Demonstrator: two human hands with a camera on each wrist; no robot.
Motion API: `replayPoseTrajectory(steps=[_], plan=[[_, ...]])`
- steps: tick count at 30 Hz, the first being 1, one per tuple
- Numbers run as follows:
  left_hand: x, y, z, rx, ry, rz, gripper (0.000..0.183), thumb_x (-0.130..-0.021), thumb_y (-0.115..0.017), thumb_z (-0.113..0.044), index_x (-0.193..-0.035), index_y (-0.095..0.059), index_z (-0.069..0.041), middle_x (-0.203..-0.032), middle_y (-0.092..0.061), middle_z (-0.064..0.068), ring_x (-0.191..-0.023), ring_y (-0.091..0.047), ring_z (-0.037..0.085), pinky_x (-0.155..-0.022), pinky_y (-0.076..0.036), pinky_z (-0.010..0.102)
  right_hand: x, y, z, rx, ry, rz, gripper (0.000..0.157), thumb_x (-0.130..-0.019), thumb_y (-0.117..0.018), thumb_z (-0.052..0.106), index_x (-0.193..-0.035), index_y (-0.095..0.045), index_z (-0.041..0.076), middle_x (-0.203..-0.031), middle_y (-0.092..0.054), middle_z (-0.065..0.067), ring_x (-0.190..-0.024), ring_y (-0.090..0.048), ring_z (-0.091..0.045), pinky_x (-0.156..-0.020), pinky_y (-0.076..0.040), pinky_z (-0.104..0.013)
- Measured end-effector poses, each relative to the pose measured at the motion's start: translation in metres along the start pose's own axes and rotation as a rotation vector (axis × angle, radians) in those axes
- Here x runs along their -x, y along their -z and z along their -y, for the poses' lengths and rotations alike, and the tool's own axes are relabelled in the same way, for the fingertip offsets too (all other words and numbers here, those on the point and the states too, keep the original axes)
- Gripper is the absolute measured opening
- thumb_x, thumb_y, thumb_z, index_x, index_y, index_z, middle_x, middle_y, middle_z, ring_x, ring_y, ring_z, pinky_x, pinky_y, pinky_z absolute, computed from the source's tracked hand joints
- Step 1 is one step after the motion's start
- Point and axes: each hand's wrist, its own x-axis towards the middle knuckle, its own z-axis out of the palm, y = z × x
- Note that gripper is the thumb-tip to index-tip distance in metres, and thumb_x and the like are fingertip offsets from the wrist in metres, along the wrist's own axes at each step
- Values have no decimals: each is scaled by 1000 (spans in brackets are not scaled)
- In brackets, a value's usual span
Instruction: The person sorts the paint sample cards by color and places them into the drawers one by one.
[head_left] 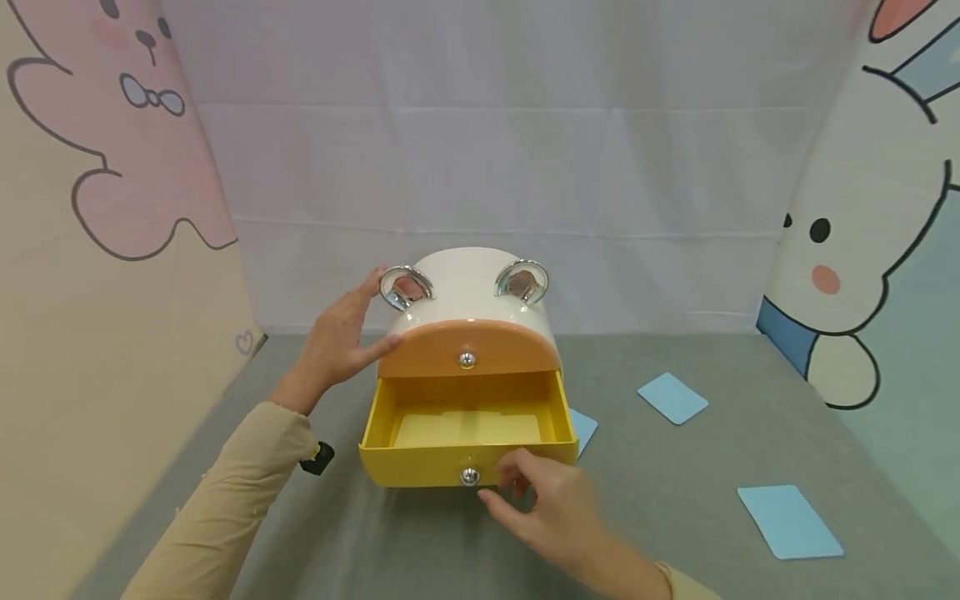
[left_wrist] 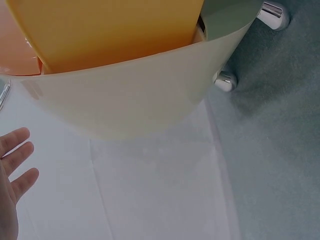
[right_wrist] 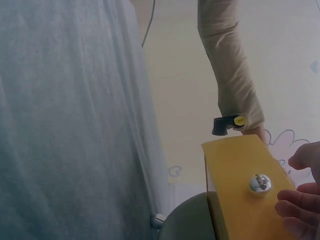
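Observation:
A white rounded box [head_left: 472, 283] with silver ears stands on the table, an orange drawer [head_left: 427, 350] above a yellow drawer [head_left: 405, 467]. The yellow drawer is pulled out, and nothing shows inside it. My left hand [head_left: 337, 342] rests on the box's upper left side, fingers extended; in the left wrist view several fingers [left_wrist: 22, 182] are spread. Just right of the yellow drawer's silver knob [head_left: 469, 477] is my right hand [head_left: 551, 508], its fingers loosely bent at the drawer front. In the right wrist view, the knob [right_wrist: 260, 184] shows uncovered beside the fingers [right_wrist: 300, 205].
Light blue cards [head_left: 672, 398] lie on the grey cloth to the right, one [head_left: 791, 522] nearer the front. Another card [head_left: 582, 429] is partly hidden by the drawer. A pale curtain [head_left: 487, 167] hangs behind, with cartoon-printed side panels [head_left: 135, 375].

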Motion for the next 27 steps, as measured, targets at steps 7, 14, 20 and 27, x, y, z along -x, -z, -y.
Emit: replayPoseTrajectory(steps=[7, 14, 20, 27], plan=[[-1, -1, 0, 1, -4, 1, 87, -83, -40, -67, -147, -14, -14, -137, -42, 15, -120, -43, 33, -94, -36, 52, 10, -25, 0, -34, -85, -68, 25, -67, -80, 16, -81, -59, 14, -71, -64, 7, -52, -53, 4, -49, -43, -10], [-1, -1, 0, 3, -2, 3, 87, -83, -40, -67, -147, -13, -14, -135, -43, 16, -120, -43, 33, -94, -36, 52, 12, -45, -3, -95, -112, -137, 22, -72, -76, 13, -84, -59, 14, -72, -66, 7, -51, -51, 8, -47, -44, -10], [-1, -1, 0, 4, -1, 7, 87, -83, -40, -67, -147, -13, -14, -135, -44, 16, -119, -43, 33, -94, -36, 52, 15, -54, -5, -85, -88, -192, 18, -76, -74, 18, -86, -59, 14, -72, -65, 7, -55, -57, 2, -46, -41, -9], [-1, -2, 1, 5, 2, 7, 87, -83, -40, -67, -147, -14, -14, -135, -44, 16, -119, -44, 33, -93, -37, 53, 13, -56, -7, -54, -118, -204, 21, -71, -77, 16, -83, -60, 15, -71, -63, 9, -57, -57, 0, -46, -42, -11]])
